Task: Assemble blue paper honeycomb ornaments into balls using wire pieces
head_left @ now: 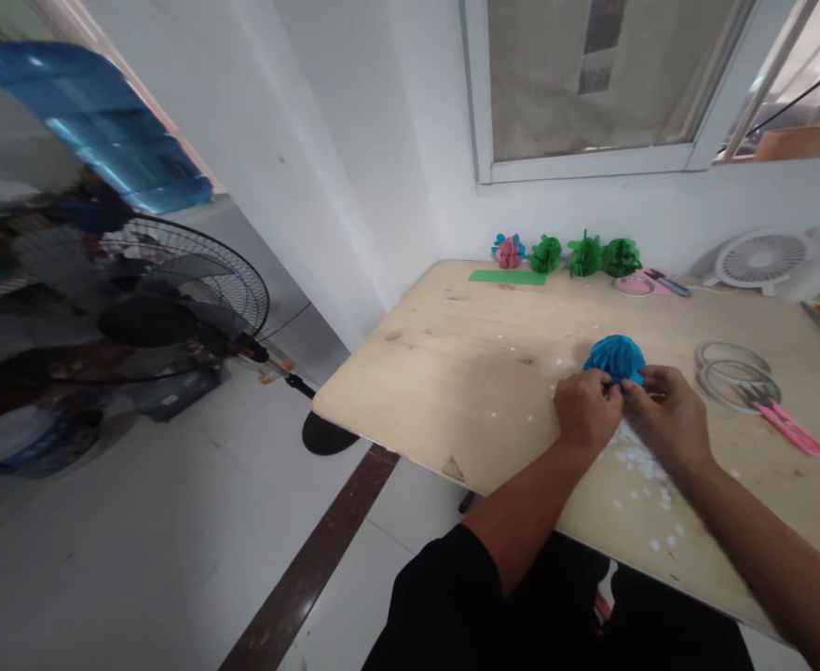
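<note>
Hands [626, 415] over plywood table [452, 373], white walls [354, 140].

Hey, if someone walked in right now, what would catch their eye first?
Probably the bright blue paper ball near the middle of the wooden table, pinched by the left hand and right hand. Next, the row of green paper balls along the wall, and the pink scissors to the right.
</note>
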{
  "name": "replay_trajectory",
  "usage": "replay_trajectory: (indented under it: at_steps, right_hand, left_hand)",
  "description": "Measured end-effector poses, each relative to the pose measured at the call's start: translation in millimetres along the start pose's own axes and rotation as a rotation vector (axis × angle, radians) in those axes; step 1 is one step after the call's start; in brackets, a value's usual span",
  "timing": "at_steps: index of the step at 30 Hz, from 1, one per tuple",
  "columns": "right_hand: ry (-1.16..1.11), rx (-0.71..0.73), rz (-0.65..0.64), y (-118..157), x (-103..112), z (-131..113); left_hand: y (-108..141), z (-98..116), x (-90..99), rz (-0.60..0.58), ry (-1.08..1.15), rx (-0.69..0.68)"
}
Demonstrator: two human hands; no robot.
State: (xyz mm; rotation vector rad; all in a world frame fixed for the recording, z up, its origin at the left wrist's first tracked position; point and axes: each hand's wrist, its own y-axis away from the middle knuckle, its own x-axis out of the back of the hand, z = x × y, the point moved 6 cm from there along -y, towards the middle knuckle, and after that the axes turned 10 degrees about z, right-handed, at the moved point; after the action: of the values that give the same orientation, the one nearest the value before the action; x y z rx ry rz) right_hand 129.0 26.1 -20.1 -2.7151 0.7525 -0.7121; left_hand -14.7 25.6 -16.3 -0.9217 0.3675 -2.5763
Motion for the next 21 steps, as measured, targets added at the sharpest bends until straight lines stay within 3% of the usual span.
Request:
replay_trajectory:
  at_steps: [15, 21]
  right_hand:
    - [-0.019, -0.007, 0.001, -5.4, 1.2, 9.3]
    - [-0.040, -0.024, 0.006, -5.4, 0.9, 11.2]
  left_hand:
    - [-5.9, -1.9, 8.5, 0.059, -0.001, -0.023]
    - [-7.2, -5.1, 11.4, 0.126, 0.110, 0.004]
